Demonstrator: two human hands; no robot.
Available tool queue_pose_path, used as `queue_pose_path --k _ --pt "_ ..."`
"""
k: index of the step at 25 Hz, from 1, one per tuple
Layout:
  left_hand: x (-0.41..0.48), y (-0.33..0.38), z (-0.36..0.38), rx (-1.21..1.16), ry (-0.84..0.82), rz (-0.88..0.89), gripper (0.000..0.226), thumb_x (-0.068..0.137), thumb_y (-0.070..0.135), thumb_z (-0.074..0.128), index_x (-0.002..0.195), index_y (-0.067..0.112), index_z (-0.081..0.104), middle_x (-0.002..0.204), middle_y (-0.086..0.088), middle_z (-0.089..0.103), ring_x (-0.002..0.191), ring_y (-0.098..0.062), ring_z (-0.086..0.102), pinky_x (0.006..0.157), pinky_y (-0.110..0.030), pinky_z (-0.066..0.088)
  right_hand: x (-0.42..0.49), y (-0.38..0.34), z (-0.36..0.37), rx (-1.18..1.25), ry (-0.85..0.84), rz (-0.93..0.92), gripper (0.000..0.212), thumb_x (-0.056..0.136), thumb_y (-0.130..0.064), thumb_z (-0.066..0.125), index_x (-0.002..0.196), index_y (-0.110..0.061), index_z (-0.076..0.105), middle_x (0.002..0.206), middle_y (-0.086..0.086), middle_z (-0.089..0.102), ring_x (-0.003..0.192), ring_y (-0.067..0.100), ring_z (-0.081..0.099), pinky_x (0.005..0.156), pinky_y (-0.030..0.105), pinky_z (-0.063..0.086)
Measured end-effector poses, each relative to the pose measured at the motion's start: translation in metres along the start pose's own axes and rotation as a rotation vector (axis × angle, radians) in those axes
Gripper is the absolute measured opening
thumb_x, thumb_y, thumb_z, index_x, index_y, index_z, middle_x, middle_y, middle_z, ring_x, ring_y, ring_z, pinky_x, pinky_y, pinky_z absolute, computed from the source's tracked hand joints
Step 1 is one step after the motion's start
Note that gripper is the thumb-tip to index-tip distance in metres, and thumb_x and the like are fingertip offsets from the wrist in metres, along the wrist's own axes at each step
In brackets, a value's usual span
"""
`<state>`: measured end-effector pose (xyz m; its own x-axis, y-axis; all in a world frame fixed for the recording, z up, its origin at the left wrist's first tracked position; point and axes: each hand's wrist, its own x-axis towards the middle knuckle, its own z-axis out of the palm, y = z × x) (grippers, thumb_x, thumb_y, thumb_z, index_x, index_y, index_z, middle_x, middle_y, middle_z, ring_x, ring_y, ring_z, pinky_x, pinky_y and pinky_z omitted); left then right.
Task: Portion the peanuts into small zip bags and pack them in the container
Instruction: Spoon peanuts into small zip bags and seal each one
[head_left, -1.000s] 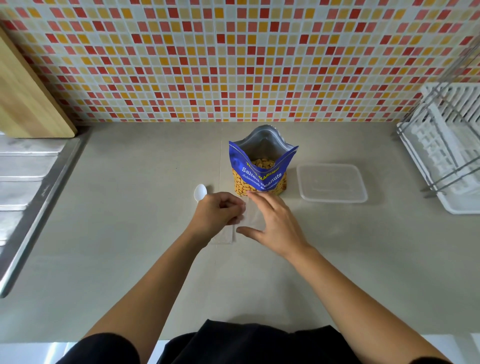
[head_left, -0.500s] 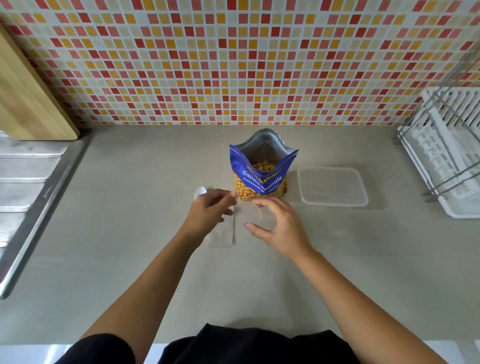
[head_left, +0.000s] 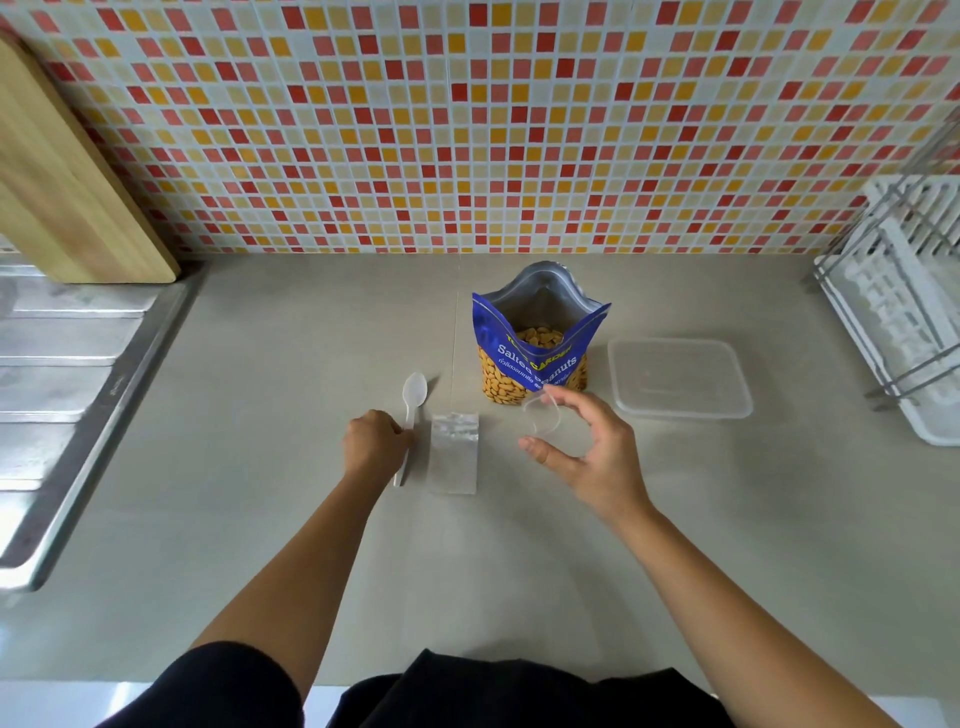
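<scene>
Blue foil peanut pouch (head_left: 537, 343) open mid-counter, right hand (head_left: 587, 457) pinching clear plastic zip bag (head_left: 541, 418), left hand (head_left: 376, 447) curled on white plastic spoon (head_left: 410, 415).

Blue peanut bag (head_left: 537, 338), white spoon (head_left: 414, 400), red-orange-yellow mosaic tiles (head_left: 467, 130).

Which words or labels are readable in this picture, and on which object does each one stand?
"Salted Peanuts": white letters on the blue peanut bag.
"GARDEN": yellow brand line above it on the same bag; the word before it is folded and not readable.
A smaller white line under "Salted Peanuts" is too small to read.
An engraved mark on the steel sink drainboard is too blurred to read.
</scene>
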<state>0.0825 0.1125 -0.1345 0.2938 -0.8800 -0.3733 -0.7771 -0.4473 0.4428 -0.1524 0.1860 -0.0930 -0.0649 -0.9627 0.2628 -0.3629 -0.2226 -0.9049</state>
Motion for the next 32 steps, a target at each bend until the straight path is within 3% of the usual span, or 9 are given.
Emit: queue_pose_path --k 4,7,10,17,19,22,24,28,32 --pt "-0.003 0.031 -0.032 -0.346 0.143 0.099 0.016 0.088 0.016 0.052 0.09 0.004 0.063 0.084 -0.012 0.066 0.076 -0.027 0.061 0.065 -0.031 0.049 0.002 -0.006 -0.006 0.032 0.077 -0.04 0.052 0.067 -0.042 0.076 0.113 -0.026 0.058 0.108 -0.013 0.065 0.102 0.0 0.06 0.089 0.012 0.042" --pt "-0.026 0.072 -0.078 -0.691 0.159 0.294 0.019 0.09 0.012 0.053 0.104 0.01 0.065 0.078 0.0 0.062 0.071 -0.016 0.062 0.066 -0.028 0.056 0.01 -0.011 -0.01 0.101 0.155 -0.033 0.05 0.066 -0.041 0.077 0.111 -0.028 0.059 0.107 -0.016 0.065 0.101 0.001 0.061 0.088 0.012 0.042" --pt "-0.043 0.111 -0.111 -0.769 0.107 0.484 0.022 0.084 0.016 0.067 0.106 0.015 0.065 0.074 0.003 0.064 0.068 -0.008 0.063 0.065 -0.017 0.055 0.03 -0.016 -0.02 0.157 0.247 -0.025 0.051 0.063 -0.04 0.077 0.109 -0.03 0.058 0.107 -0.014 0.064 0.101 -0.002 0.06 0.089 0.01 0.041" --pt "-0.044 0.144 -0.106 -0.842 0.024 0.469 0.016 0.084 0.022 0.069 0.094 0.012 0.062 0.076 -0.006 0.068 0.073 -0.016 0.069 0.076 -0.026 0.058 0.059 -0.014 -0.034 0.203 0.249 -0.004 0.05 0.062 -0.039 0.077 0.108 -0.033 0.058 0.103 -0.011 0.065 0.097 0.001 0.062 0.087 0.014 0.045" --pt "-0.046 0.15 -0.103 -0.728 0.026 0.527 0.014 0.089 0.025 0.062 0.092 0.012 0.064 0.074 -0.003 0.069 0.072 -0.015 0.068 0.076 -0.026 0.057 0.066 -0.015 -0.038 0.226 0.214 0.036 0.051 0.061 -0.042 0.076 0.108 -0.032 0.058 0.106 -0.008 0.066 0.099 0.005 0.063 0.087 0.016 0.047" --pt "-0.051 0.158 -0.091 -0.218 0.192 0.774 0.02 0.09 0.027 0.059 0.094 0.012 0.071 0.074 -0.002 0.069 0.064 -0.013 0.061 0.058 -0.01 0.042 0.071 -0.013 -0.041 0.215 0.135 0.063 0.048 0.062 -0.045 0.076 0.105 -0.033 0.06 0.106 -0.011 0.067 0.101 0.007 0.064 0.085 0.018 0.049" --pt "-0.049 0.167 -0.079 0.017 0.213 0.883 0.025 0.091 0.027 0.057 0.097 0.008 0.072 0.079 -0.008 0.071 0.064 -0.015 0.054 0.057 -0.013 0.037 0.07 -0.01 -0.04 0.198 0.1 0.059 0.047 0.064 -0.043 0.076 0.106 -0.03 0.061 0.105 -0.01 0.068 0.1 0.009 0.064 0.084 0.019 0.049" --pt "-0.038 0.189 -0.057 0.319 0.086 0.796 0.032 0.097 0.03 0.046 0.105 0.006 0.065 0.093 -0.012 0.067 0.074 -0.017 0.048 0.066 -0.025 0.038 0.068 -0.008 -0.04 0.199 0.071 0.064 0.046 0.066 -0.042 0.075 0.107 -0.027 0.062 0.105 -0.01 0.069 0.1 0.007 0.063 0.082 0.014 0.047" --pt "-0.033 0.194 -0.056 0.305 0.034 0.745 0.031 0.098 0.026 0.042 0.105 0.005 0.063 0.086 -0.008 0.058 0.074 -0.016 0.048 0.064 -0.024 0.036 0.069 -0.007 -0.045 0.197 0.049 0.07 0.047 0.066 -0.041 0.075 0.108 -0.025 0.062 0.105 -0.009 0.069 0.1 0.006 0.063 0.083 0.012 0.046"
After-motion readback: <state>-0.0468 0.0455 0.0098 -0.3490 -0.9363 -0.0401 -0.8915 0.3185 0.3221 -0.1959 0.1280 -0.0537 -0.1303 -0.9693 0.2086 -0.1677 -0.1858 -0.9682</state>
